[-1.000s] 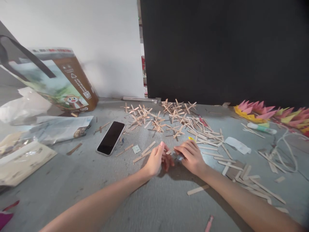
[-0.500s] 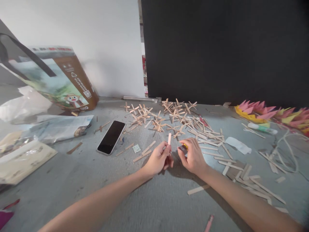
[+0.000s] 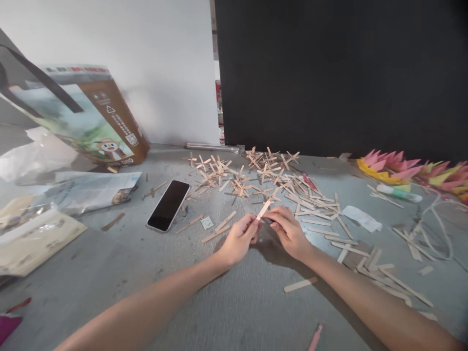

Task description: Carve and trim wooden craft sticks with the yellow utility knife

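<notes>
My left hand is closed, pinching a wooden craft stick that points up and away to the right. Close against it, my right hand is curled round a small tool whose dark tip shows at the stick's lower part. The rest of that tool is hidden by the fingers. Beyond both hands lies a heap of craft sticks joined into star shapes. Loose craft sticks are scattered to the right of my right hand, and a single stick lies below its wrist.
A phone lies left of my hands, near a small square packet. Further left stand a carrier bag and plastic packaging. At right are a glue stick, a white cable and folded-paper pieces. A pink pencil lies nearest.
My right hand has moved left, bringing the tool, whose yellow part showed before, to the stick. The stick in my left hand has tilted to the right and more of it shows.
</notes>
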Demonstrator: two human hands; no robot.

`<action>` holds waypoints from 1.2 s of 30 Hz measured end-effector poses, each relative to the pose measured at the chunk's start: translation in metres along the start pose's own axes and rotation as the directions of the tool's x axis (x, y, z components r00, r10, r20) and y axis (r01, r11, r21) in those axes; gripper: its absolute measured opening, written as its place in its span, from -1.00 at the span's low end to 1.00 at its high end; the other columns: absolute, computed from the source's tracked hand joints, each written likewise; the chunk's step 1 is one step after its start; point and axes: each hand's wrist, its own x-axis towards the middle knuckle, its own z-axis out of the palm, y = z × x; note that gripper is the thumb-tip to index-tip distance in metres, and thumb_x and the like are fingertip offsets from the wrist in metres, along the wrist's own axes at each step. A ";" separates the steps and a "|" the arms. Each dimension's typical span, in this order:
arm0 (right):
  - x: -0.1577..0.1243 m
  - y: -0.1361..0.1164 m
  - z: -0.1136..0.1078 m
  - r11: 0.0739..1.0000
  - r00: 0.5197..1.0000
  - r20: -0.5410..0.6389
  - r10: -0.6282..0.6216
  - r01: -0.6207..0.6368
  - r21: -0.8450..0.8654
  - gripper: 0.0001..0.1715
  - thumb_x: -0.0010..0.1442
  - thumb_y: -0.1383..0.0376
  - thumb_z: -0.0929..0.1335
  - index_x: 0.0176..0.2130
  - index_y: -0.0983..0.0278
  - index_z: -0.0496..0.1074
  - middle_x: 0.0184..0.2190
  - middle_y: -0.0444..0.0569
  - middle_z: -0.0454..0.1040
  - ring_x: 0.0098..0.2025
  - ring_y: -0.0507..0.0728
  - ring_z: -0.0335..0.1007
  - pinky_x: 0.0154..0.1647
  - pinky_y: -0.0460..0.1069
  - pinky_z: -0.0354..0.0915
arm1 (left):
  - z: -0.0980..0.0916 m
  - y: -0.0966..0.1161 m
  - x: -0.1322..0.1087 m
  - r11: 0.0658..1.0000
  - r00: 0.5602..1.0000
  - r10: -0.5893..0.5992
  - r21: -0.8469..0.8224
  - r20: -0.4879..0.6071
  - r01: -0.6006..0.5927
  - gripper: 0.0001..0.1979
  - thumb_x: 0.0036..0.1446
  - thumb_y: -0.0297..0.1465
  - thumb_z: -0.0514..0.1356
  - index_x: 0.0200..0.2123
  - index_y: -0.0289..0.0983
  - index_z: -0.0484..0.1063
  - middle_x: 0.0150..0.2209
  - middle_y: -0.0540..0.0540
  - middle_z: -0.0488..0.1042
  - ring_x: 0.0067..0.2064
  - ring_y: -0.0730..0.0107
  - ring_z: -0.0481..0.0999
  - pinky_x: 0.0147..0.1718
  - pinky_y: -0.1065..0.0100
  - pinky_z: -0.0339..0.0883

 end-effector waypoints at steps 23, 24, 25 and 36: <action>0.002 0.003 0.001 0.998 0.999 0.033 -0.032 0.030 0.057 -0.68 0.53 0.21 0.19 0.00 0.16 0.49 -0.13 0.05 0.50 -0.11 0.24 0.42 -0.01 0.19 0.30 | -0.001 -0.002 -0.003 0.993 0.998 0.047 0.108 0.035 -0.051 -0.57 0.39 0.00 0.10 -0.25 -0.27 0.37 -0.55 0.14 0.09 -0.53 0.53 0.05 -0.50 0.42 -0.01; 0.002 0.003 0.001 0.998 0.999 0.041 -0.027 0.025 0.062 -0.69 0.53 0.23 0.19 -0.01 0.16 0.49 -0.14 0.05 0.50 -0.11 0.24 0.41 -0.02 0.19 0.30 | -0.001 -0.002 -0.003 0.993 0.998 0.046 0.103 0.038 -0.050 -0.57 0.38 0.00 0.10 -0.27 -0.27 0.36 -0.55 0.15 0.08 -0.52 0.53 0.04 -0.50 0.42 -0.01; 0.002 0.003 0.000 0.998 0.999 0.046 -0.023 0.020 0.064 -0.69 0.53 0.24 0.19 -0.02 0.16 0.50 -0.14 0.05 0.50 -0.11 0.24 0.41 -0.02 0.19 0.30 | 0.000 -0.001 -0.003 0.994 0.998 0.046 0.096 0.040 -0.050 -0.56 0.38 0.01 0.10 -0.28 -0.27 0.36 -0.55 0.15 0.06 -0.52 0.53 0.02 -0.50 0.42 -0.02; 0.005 -0.001 0.000 0.996 0.998 0.051 -0.041 0.037 0.077 -0.66 0.46 0.42 0.21 -0.06 0.12 0.52 -0.14 0.01 0.51 -0.12 0.23 0.39 -0.05 0.17 0.29 | -0.002 0.004 -0.003 0.983 0.995 0.040 0.175 0.092 -0.055 -0.52 0.36 0.05 0.09 -0.31 -0.28 0.33 -0.54 0.13 0.11 -0.53 0.53 0.05 -0.52 0.43 -0.07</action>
